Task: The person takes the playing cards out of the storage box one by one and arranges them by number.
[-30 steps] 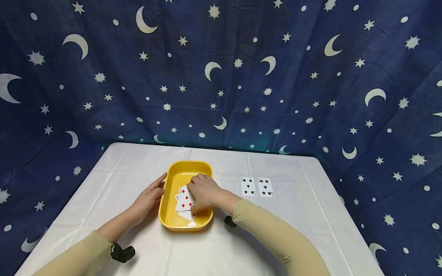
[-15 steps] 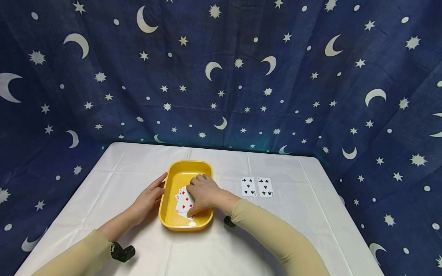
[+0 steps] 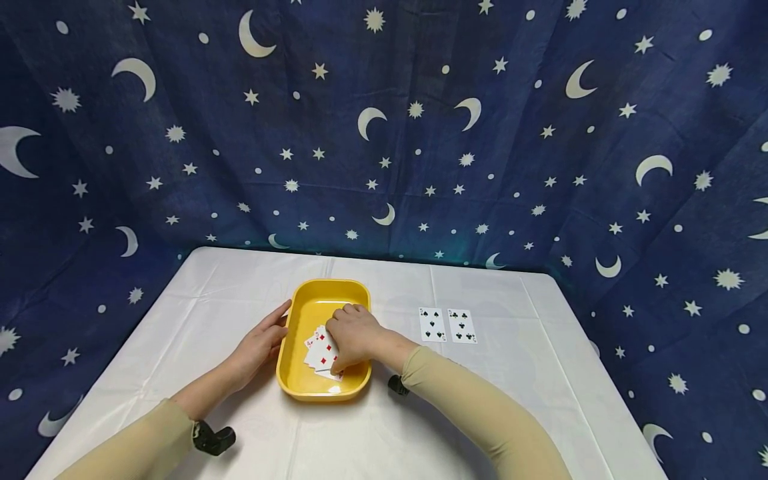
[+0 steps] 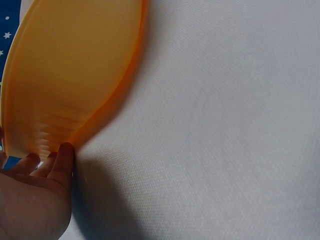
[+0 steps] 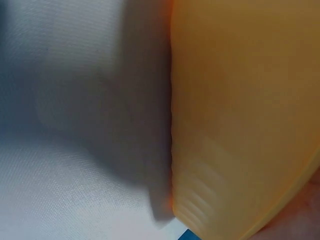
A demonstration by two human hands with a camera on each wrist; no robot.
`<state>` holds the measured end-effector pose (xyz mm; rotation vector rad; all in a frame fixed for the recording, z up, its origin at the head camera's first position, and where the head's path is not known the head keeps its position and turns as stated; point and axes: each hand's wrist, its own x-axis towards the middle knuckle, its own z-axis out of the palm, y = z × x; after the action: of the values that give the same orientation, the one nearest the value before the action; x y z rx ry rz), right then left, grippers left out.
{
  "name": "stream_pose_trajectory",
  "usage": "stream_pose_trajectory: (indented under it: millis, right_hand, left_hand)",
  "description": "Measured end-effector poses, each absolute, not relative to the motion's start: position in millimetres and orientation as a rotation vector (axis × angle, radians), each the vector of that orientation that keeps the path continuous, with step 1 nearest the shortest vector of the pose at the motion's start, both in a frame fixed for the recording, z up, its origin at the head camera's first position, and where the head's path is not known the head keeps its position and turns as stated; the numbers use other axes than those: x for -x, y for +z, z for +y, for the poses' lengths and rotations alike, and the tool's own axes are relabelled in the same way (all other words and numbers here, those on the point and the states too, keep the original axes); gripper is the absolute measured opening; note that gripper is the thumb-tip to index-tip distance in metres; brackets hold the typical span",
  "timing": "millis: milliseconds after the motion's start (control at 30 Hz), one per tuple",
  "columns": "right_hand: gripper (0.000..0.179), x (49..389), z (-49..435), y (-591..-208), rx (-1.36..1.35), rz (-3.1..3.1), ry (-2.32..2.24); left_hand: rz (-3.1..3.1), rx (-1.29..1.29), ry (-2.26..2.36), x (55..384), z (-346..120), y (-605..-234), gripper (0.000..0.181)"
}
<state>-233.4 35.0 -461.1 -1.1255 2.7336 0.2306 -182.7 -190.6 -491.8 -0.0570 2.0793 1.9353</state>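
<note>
Inside the yellow tray (image 3: 294, 380), my right hand (image 3: 358, 339) grips a loose pile of playing cards (image 3: 321, 351). Its fingers curl at the far side and the thumb lies at the near side. A five of diamonds shows on top, with corners of other cards fanned out beneath; the hand covers the rest. My left hand (image 3: 255, 350) touches the tray's left wall with extended fingers. In the left wrist view the fingertips (image 4: 65, 152) press on the tray's ribbed outer side. The right wrist view shows mostly the tray's outer wall (image 5: 230, 115).
To the right of the tray, a five of spades (image 3: 432, 325) and a five of clubs (image 3: 462, 327) lie face up side by side on the white tablecloth (image 3: 510, 373). A dark blue curtain (image 3: 384, 133) with moons and stars hangs behind the table.
The cards under my right hand have shifted slightly, and its thumb has moved a little over the near cards and back. My left hand and the tray have stayed put.
</note>
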Motion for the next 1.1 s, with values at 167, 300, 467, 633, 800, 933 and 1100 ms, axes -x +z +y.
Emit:
stream_pose_trajectory:
  millis: [167, 300, 467, 633, 800, 933, 1100]
  right_hand:
    - [0.079, 233.5, 36.5, -460.3, 1.119, 2.725, 0.196]
    - [0.082, 234.6, 38.6, -458.1, 1.097, 2.709, 0.099]
    - [0.086, 236.4, 42.3, -452.6, 1.098, 2.708, 0.004]
    - [0.088, 237.8, 48.5, -446.1, 1.124, 2.733, -0.029]
    - [0.090, 238.8, 59.6, -434.1, 1.139, 2.776, -0.096]
    - [0.091, 240.2, 76.8, -420.4, 1.132, 2.808, -0.218]
    - [0.092, 245.1, 112.8, -406.9, 1.081, 2.864, -0.329]
  left_hand:
    - [2.084, 0.055, 1.929, 182.6, -190.9, -491.6, 0.065]
    - [2.083, 0.060, 1.926, 182.6, -190.4, -491.7, 0.066]
    - [2.084, 0.067, 1.922, 182.8, -190.5, -491.5, 0.066]
    - [2.084, 0.066, 1.924, 182.9, -190.6, -491.9, 0.066]
    - [2.080, 0.069, 1.932, 183.1, -191.2, -492.1, 0.066]
    - [2.075, 0.066, 1.945, 182.8, -191.8, -492.4, 0.066]
    - [2.079, 0.059, 1.942, 182.8, -191.3, -492.4, 0.066]
